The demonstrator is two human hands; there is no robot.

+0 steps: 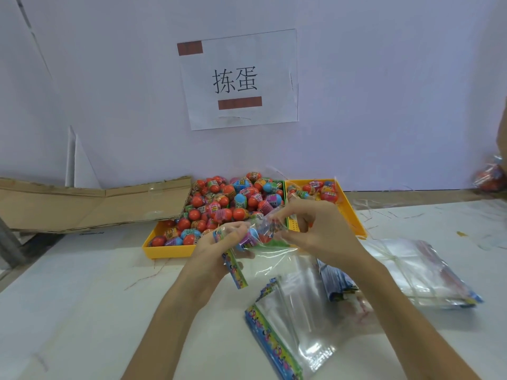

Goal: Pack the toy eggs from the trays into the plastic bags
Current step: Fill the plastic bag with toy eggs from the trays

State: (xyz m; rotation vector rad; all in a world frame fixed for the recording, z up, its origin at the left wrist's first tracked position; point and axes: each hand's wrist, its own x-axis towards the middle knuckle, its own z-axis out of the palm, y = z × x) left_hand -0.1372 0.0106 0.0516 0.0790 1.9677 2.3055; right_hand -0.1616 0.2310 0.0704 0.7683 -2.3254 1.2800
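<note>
The left hand (219,242) and right hand (315,229) each held a curled grip on one clear plastic bag (270,259), with toy eggs (252,237) inside.

Both bare forearms reach forward and converge just in front of the heaped yellow plastic tray (153,246), the wrists close together. The left hand (219,244) sits nearest that tray's front edge, palm turned inward, its fingers curled around the colourful printed strip of a clear plastic bag (274,259). The right hand (315,229) is just to the tray's right front corner, slightly higher, knuckles up and fingers bent down, pinching the crumpled top of the same bag.
</note>
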